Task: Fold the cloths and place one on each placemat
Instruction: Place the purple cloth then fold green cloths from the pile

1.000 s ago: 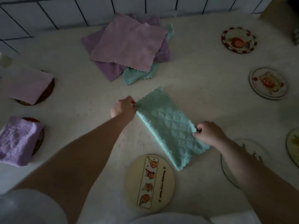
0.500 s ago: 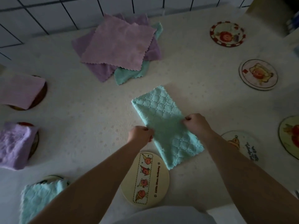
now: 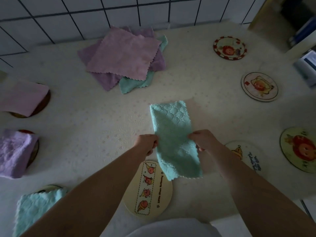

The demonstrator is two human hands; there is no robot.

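Note:
A teal quilted cloth (image 3: 172,134), folded into a long strip, lies in the middle of the table. My left hand (image 3: 146,144) pinches its left edge and my right hand (image 3: 203,140) pinches its right edge, both near the strip's middle. The strip's near end overlaps a round cream placemat (image 3: 150,190) with a fruit strip print. A stack of unfolded pink, purple and teal cloths (image 3: 124,57) sits at the back. On the left, three placemats carry folded cloths: pink (image 3: 22,98), purple (image 3: 14,152) and teal (image 3: 35,209).
Bare round placemats lie on the right: one at the back (image 3: 230,48), one below it (image 3: 259,86), one at the right edge (image 3: 299,149), and one (image 3: 248,154) partly under my right forearm. A tiled wall (image 3: 102,12) runs behind the table.
My hands left the strip's ends and came together at its middle, one on each long edge. The strip has turned from a diagonal to lie nearly straight away from me.

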